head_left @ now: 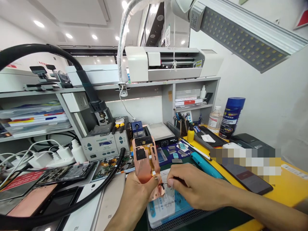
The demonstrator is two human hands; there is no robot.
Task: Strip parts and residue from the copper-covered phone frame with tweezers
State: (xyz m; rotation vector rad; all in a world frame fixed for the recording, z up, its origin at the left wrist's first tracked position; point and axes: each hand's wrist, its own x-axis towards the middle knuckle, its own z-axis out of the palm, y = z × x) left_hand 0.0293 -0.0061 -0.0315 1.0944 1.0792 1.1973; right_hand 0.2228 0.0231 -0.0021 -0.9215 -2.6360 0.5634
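Note:
A copper-coloured phone screen assembly (143, 170) is tilted up in my left hand (136, 194), whose fingers and thumb grip its lower part. A gold flex cable (151, 158) runs down its back, with black patches near the top. My right hand (190, 184) is beside its lower right edge, thumb and forefinger pinched on a thin tool (164, 183) whose tip meets a small dark part at the bottom of the assembly. Beneath both hands lies a clear and blue plastic box (156, 213).
Phone panels (84, 205) and a tray of circuit boards (108, 166) lie at left. A black hose (106, 183) curves across them. A teal tool (204, 164), a dark phone (245, 179) and a spray can (232, 117) are at right. An LED lamp (245, 38) hangs above.

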